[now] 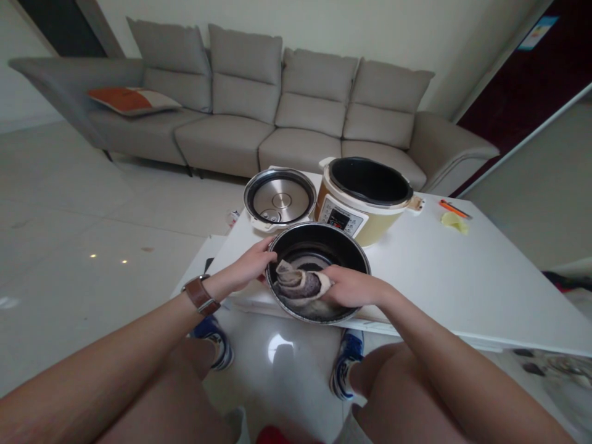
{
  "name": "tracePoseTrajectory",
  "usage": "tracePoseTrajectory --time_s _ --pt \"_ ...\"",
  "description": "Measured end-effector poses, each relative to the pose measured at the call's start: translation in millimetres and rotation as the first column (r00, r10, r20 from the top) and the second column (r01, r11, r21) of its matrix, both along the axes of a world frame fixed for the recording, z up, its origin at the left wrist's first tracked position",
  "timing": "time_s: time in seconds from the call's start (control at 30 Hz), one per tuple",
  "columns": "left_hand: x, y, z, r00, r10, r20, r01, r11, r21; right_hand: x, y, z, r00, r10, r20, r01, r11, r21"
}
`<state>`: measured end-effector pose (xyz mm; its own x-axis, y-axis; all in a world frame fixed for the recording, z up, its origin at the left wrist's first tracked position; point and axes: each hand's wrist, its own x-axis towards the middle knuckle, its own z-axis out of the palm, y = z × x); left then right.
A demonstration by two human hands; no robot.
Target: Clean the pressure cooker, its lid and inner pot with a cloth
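Note:
A dark round inner pot (319, 237) is tilted towards me at the front edge of the white table. My left hand (253, 264) grips its left rim, with the thumb over the edge. Inside the pot, my right hand (349, 285) is closed on a bunched grey-brown cloth (300, 283), which lies against the pot's inner wall. Directly behind stands a cream and gold electric cooker (383, 227) with its top open and a control panel in front. To its left, a round metal lid (282, 200) rests with its inner side up.
On the white table (439, 283), an orange cutter (454, 208) and a yellow-green piece (454, 222) lie at the right. A grey sofa (296, 145) with an orange and white cushion (132, 100) stands beyond. My feet are below the table edge.

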<state>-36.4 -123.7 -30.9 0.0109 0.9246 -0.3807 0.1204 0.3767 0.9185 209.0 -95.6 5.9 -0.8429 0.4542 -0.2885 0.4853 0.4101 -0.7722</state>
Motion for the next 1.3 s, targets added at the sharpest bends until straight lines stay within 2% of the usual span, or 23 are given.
tracePoseTrajectory --time_s 0.13,0.2,0.37,0.5,0.57,0.63,0.73,0.83,0.97,1.03,1.2,1.3 --pt "2.7 -6.9 2.7 0.999 0.044 0.027 -0.044 0.999 -0.024 -0.2 -1.6 1.2 0.982 -0.181 -0.046 0.186 0.971 0.149" --pt "5.7 -11.0 3.4 0.997 0.053 0.05 -0.053 0.999 -0.009 -5.4 -7.4 0.3 0.978 -0.208 -0.023 0.209 0.96 0.189" --pt "8.9 -14.7 4.4 0.997 0.044 0.059 -0.044 0.999 0.002 -16.4 -16.0 -4.3 0.995 -0.095 -0.014 0.096 0.987 0.132" --pt "2.9 -9.3 7.6 0.998 0.052 -0.03 -0.052 0.999 -0.012 -10.6 -5.4 -1.2 0.998 0.037 0.049 -0.037 0.999 -0.008" --pt "-0.3 -7.1 9.4 0.998 0.037 -0.05 -0.038 0.999 -0.017 -4.3 1.4 3.2 0.994 0.067 0.09 -0.062 0.996 -0.058" --pt "-2.1 -6.7 10.4 0.999 0.01 -0.039 -0.011 1.0 -0.025 1.1 5.2 7.1 0.997 0.001 0.078 0.002 0.999 -0.042" --pt "-2.3 -8.7 9.6 1.0 -0.009 -0.003 0.009 1.0 -0.005 3.0 2.7 7.3 0.987 -0.162 -0.015 0.162 0.985 0.058" --pt "-0.9 -11.3 6.4 0.999 0.004 0.034 -0.005 1.0 0.018 -3.4 -7.3 0.9 0.971 -0.222 -0.085 0.231 0.965 0.123" --pt "1.5 -12.8 1.2 0.995 0.013 0.103 -0.015 1.0 0.027 -15.8 -21.9 -6.3 0.988 -0.149 -0.044 0.154 0.972 0.176" --pt "2.4 -13.4 -0.5 0.991 0.007 0.13 -0.01 1.0 0.028 -18.3 -23.6 -6.0 0.995 -0.098 -0.013 0.099 0.983 0.155" --pt "3.2 -16.6 -1.8 0.988 -0.002 0.153 -0.001 1.0 0.015 -6.2 -3.3 2.4 0.997 0.015 0.075 -0.013 1.0 -0.026" --pt "3.2 -19.0 -1.4 0.987 -0.008 0.163 0.002 0.999 0.033 4.5 11.7 5.3 0.996 -0.04 0.076 0.043 0.998 -0.049"
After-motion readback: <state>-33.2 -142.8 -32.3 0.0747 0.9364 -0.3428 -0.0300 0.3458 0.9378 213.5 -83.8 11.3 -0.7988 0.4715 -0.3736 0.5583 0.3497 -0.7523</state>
